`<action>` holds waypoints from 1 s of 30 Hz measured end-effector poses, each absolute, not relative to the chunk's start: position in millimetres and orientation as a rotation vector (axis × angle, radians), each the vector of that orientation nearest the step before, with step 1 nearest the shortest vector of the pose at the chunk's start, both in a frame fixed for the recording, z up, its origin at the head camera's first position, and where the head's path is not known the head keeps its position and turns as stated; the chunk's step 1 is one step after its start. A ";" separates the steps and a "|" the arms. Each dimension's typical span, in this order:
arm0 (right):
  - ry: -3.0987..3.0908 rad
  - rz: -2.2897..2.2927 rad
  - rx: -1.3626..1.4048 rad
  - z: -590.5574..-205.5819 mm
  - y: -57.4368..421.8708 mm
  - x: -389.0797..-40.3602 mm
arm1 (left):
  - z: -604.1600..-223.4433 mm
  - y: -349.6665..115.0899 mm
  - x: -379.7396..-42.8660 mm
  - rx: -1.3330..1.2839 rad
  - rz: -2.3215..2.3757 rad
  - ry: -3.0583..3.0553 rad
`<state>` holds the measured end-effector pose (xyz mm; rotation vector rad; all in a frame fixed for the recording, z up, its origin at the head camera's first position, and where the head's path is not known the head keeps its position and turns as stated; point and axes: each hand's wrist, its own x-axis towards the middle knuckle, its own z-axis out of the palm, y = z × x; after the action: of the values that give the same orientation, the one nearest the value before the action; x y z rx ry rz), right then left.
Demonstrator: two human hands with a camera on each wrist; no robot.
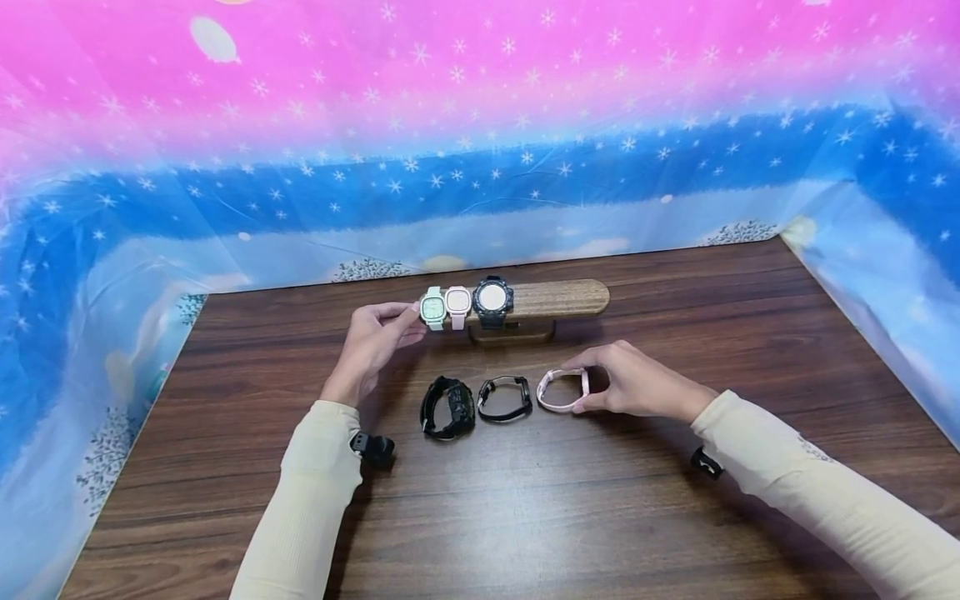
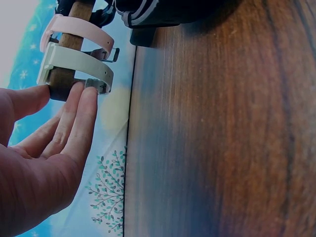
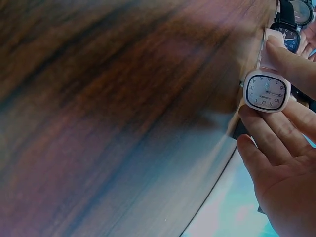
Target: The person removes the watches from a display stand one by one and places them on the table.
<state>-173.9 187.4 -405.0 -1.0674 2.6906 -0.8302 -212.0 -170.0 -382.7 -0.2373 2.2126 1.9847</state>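
My left hand (image 1: pixel 367 346) is at the left end of a wooden watch stand (image 1: pixel 566 298), its thumb and fingertips pinching a mint green watch (image 1: pixel 432 308). In the left wrist view, the fingertips touch that watch's buckle below the bar, and the thumb meets its case side. A pink watch (image 1: pixel 457 302) and a round black watch (image 1: pixel 492 297) sit beside it on the bar. My right hand (image 1: pixel 637 383) grips a pale pink watch (image 3: pixel 266 94) on the table, thumb on the strap and fingers by the case. Its squarish dial shows in the right wrist view.
A chunky black watch (image 1: pixel 461 406) and a slimmer black watch (image 1: pixel 527 396) stand on edge in a row left of the right hand. The dark wooden table (image 1: pixel 525 517) is bordered behind and at the sides by a pink and blue snowflake cloth (image 1: pixel 450 175).
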 end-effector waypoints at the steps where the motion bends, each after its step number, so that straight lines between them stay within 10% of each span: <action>1: 2.692 -0.826 -1.068 -405.0 187.3 -173.9 | -382.7 -170.2 -212.0 -0.235 1.984 2.213; 30: 2.880 -0.779 -1.166 -345.8 161.8 -191.3 | -384.0 -170.5 -211.9 -0.227 1.994 2.215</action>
<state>-191.3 161.8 -345.8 -1.1656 2.8804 -0.7786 -211.9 -170.5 -384.0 -0.2272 2.2149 1.9944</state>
